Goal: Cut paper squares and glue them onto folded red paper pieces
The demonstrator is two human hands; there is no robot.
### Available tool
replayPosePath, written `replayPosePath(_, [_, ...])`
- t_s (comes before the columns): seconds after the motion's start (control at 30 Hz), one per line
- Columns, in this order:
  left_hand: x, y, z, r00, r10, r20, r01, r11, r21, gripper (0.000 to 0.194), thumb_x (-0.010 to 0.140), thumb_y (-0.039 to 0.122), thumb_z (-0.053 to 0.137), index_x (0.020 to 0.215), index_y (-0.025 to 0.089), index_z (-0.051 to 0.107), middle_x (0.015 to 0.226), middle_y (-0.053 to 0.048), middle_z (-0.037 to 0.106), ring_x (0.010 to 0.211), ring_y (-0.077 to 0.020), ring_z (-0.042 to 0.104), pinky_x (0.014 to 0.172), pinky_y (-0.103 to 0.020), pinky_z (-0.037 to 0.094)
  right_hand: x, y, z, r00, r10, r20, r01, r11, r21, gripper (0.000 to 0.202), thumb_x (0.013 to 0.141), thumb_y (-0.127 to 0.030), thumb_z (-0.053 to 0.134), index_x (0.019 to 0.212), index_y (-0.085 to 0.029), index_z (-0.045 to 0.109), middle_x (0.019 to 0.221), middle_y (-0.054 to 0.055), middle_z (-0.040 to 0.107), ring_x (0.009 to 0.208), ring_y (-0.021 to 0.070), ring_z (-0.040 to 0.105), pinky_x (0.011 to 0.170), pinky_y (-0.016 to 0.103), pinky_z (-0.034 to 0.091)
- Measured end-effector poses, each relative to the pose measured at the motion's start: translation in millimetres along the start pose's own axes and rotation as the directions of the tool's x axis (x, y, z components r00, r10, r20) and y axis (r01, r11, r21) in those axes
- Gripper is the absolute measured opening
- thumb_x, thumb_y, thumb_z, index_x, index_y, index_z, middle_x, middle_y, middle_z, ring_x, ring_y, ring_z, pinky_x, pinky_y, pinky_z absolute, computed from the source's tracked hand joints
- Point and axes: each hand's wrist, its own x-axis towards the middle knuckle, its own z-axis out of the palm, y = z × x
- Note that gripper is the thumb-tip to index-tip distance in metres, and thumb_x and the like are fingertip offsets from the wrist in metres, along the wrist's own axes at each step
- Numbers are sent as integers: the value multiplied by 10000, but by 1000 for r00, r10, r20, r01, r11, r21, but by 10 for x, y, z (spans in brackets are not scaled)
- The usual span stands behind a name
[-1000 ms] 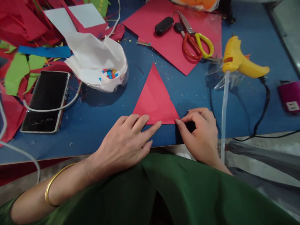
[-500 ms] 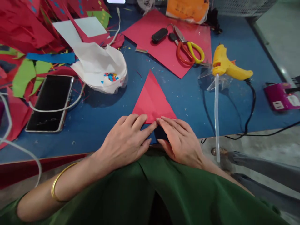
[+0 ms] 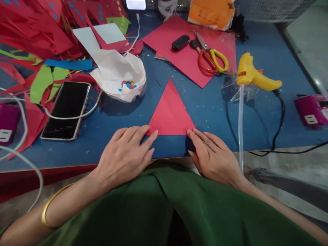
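A red paper triangle [image 3: 169, 112] lies flat on the blue table in front of me, its point facing away. My left hand [image 3: 125, 150] rests on its near left corner, fingers stretched out and pressing the paper's edge. At the near right corner, the fingertips of my right hand [image 3: 212, 152] press down, with the fingers extended. Both hands lie flat rather than gripping. Between them the straight near edge of the triangle is bare.
Scissors [image 3: 208, 61] and a black fob [image 3: 180, 42] lie on red sheets [image 3: 164, 37]. A yellow glue gun [image 3: 251, 73] with a long glue stick sits right. To the left are a paper-lined bowl [image 3: 123, 75] of coloured bits, a phone [image 3: 66, 111] and paper scraps [image 3: 42, 82].
My hands have slid apart along the near edge of the red paper triangle, from its middle out to the two corners. The view has shifted slightly left.
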Motion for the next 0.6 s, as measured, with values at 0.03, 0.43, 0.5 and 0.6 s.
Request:
replayPosePath(0.03, [-44, -30, -4, 1000, -7, -3, 7, 1000, 11, 371, 956, 264, 458, 1252, 152, 652, 1228, -160, 651, 1040, -303, 624, 815, -434, 492, -4, 9, -5, 1000, -4, -1, 4, 1000, -6, 423, 966, -191, 493, 1321, 36, 523, 1234, 221, 684, 1156, 298, 666, 947, 443, 534])
replayPosePath(0.43, [-143, 9, -78, 999, 0, -53, 7, 991, 132, 331, 945, 207, 485, 1184, 91, 681, 1209, -190, 693, 1000, -311, 667, 815, -447, 498, 310, 54, -117, 988, -136, 78, 146, 979, -142, 323, 829, -1, 485, 1073, -1, 697, 885, 144, 733, 737, 224, 685, 807, 361, 475])
replayPosePath(0.5, [-130, -10, -96, 998, -7, -65, 14, 994, 111, 319, 942, 212, 484, 1148, 95, 699, 1164, -184, 708, 990, -308, 672, 809, -446, 503, 358, 32, -104, 986, -128, 104, 145, 974, -174, 295, 818, 1, 504, 1023, -45, 712, 809, 110, 697, 641, 203, 636, 739, 353, 445])
replayPosePath(0.6, [-45, -102, -131, 998, -21, -56, 20, 1000, -14, 288, 944, 228, 479, 1027, 147, 743, 1044, -132, 739, 929, -282, 688, 775, -439, 509, 414, -33, -48, 988, -88, 123, 114, 969, -218, 248, 827, -3, 512, 932, -96, 717, 794, 102, 674, 594, 191, 587, 677, 348, 386])
